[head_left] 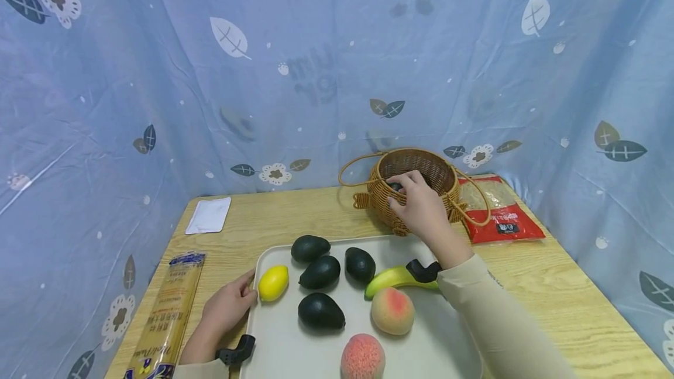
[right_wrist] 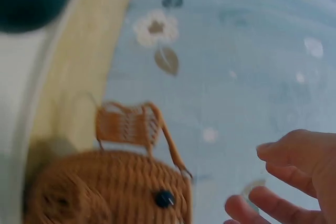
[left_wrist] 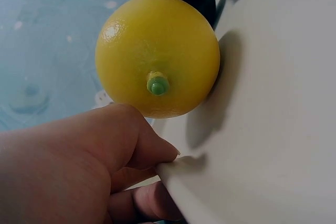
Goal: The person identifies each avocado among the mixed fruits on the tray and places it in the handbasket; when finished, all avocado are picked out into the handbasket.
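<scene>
– Basket point(head_left: 381, 208) where?

– Toward the back right of the tabletop point(head_left: 295, 215), at the far edge of the tray point(head_left: 279, 347). Woven, brown, round-mouthed, with looped handles.

– And above it?

– Right hand point(head_left: 423, 206), over the near side of the mouth. Fingers loose and parted, grasping nothing that shows in the right wrist view. Just under them, in the head view, a dark patch point(head_left: 395, 186) at the basket's mouth; cannot tell what.

– Left hand point(head_left: 223, 306)?

– At the tray's left rim. Pinches the edge between thumb and fingers, just beside the lemon point(head_left: 274, 283).

– On the tray, besides the lemon?

– Four dark avocados point(head_left: 321, 311), grouped from the far edge to the middle. Right of those, a banana point(head_left: 392, 281), yellow with a green end, partly hidden by a black wrist mount point(head_left: 423, 271). Nearer, a peach point(head_left: 393, 310) with a red blush, then a rough pink fruit point(head_left: 363, 357).

– Off the tray?

– To the left, a long bag of pasta point(head_left: 168, 314), lying flat; beyond it, a white square point(head_left: 209, 215). Right of the basket, a red-and-clear packet point(head_left: 505, 221). Behind everything, a blue curtain point(head_left: 316, 116) with printed leaves and flowers.
</scene>
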A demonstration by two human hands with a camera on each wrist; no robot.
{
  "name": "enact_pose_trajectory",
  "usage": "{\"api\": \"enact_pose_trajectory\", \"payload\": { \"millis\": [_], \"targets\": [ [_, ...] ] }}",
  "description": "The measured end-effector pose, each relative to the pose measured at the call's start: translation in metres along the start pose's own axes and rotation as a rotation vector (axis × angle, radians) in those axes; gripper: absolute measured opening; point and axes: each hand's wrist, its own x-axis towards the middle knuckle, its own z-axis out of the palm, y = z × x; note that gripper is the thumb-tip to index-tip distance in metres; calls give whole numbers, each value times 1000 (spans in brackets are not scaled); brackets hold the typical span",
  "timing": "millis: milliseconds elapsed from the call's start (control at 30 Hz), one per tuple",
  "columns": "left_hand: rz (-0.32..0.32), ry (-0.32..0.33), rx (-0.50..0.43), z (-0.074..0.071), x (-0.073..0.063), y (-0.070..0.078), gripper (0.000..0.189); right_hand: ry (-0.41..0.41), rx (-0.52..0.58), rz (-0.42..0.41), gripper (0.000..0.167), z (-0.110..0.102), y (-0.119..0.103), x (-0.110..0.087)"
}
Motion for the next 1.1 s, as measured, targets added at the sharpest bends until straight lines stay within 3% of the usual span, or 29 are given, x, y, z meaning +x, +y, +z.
{"api": "enact_pose_trajectory", "payload": {
  "millis": [200, 467, 1100],
  "targets": [
    [-8, -8, -4, 2, 1, -1, 61, -109, -5, -91, 39, 19, -12, -21],
    [-5, -9, 5, -1, 0, 1, 60, -361, -38, -188, 42, 38, -17, -40],
    [-8, -7, -3, 0, 1, 2, 61, -759, 98, -193, 61, 66, -7, -45]
  ]
}}
